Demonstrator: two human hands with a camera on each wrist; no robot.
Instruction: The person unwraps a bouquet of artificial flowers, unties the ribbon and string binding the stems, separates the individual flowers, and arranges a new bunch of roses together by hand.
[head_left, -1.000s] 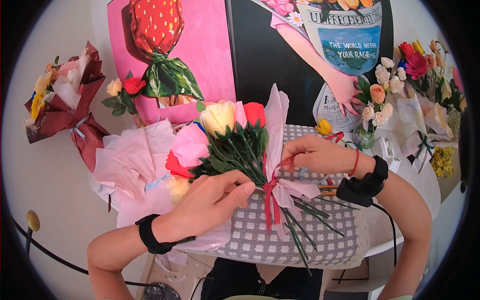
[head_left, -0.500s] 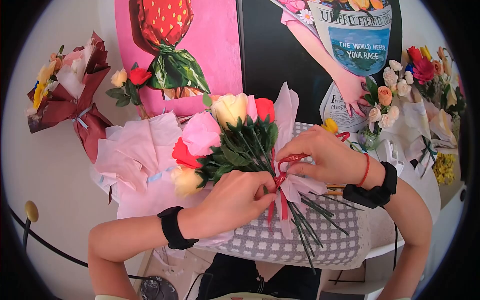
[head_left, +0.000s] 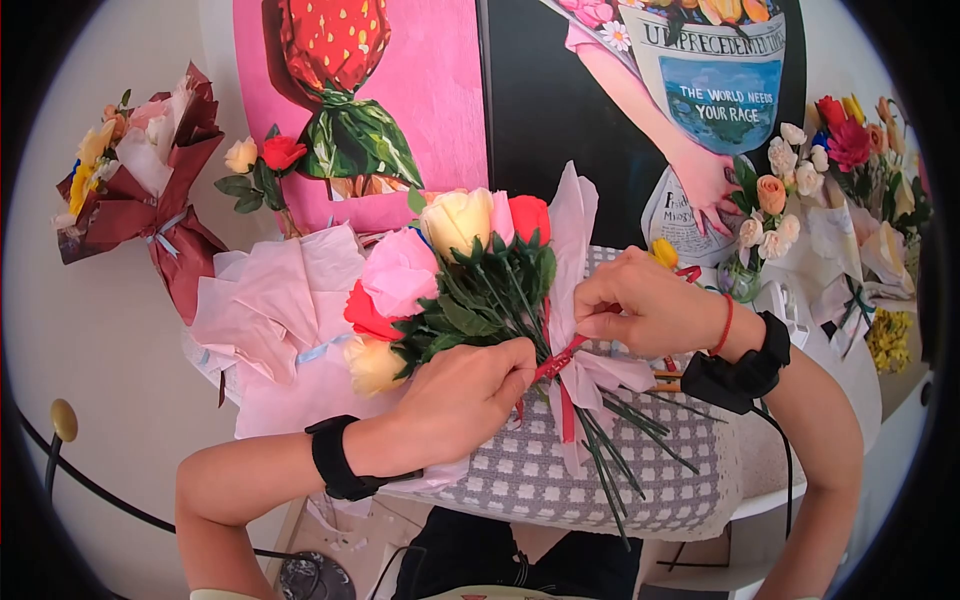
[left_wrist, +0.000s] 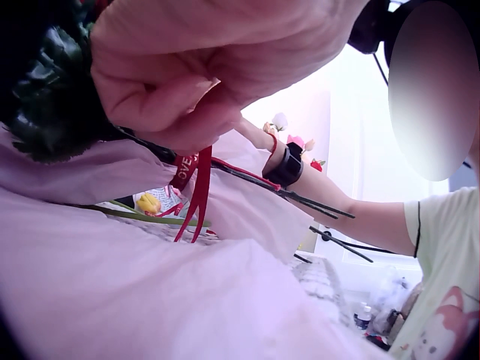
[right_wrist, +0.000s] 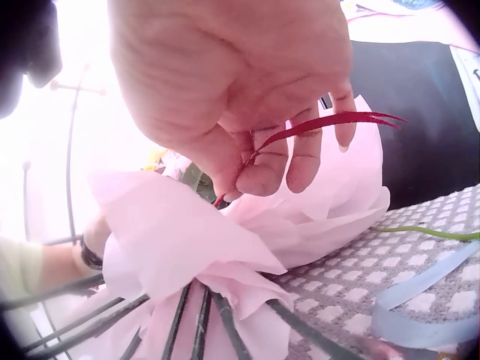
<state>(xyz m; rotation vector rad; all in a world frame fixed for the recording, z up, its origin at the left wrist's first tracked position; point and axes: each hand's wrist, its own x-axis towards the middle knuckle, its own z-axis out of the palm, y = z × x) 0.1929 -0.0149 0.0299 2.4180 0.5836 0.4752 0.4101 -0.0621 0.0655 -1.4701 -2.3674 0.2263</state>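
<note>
A bouquet of fabric-like roses (head_left: 458, 222) lies on the checked cloth, its blooms up and to the left. Pale pink paper (head_left: 573, 225) wraps its stem part, and bare green stems (head_left: 607, 465) stick out toward the front. Around the gathered paper runs a narrow red ribbon (head_left: 560, 362) with lettering, stretched between both hands. Thumb and fingers of my left hand (head_left: 465, 392) pinch one side of it. On the other side my right hand (head_left: 650, 308) pinches a ribbon end; in the right wrist view the red tail (right_wrist: 330, 122) passes out beyond those fingers.
Pink wrapping paper (head_left: 270, 290) spreads at the left beside a bouquet in maroon paper (head_left: 165, 240). A glass vase (head_left: 738, 278) of pale flowers stands at back right, near more bouquets. Light blue ribbon (right_wrist: 420, 296) lies on the checked cloth (head_left: 690, 470). Two paintings (head_left: 440, 100) stand behind.
My left hand came in to the ribbon at the stems and then drew slightly left. My right hand moved in over the knot, then back right, pulling the ribbon straighter. The head view shifted slightly.
</note>
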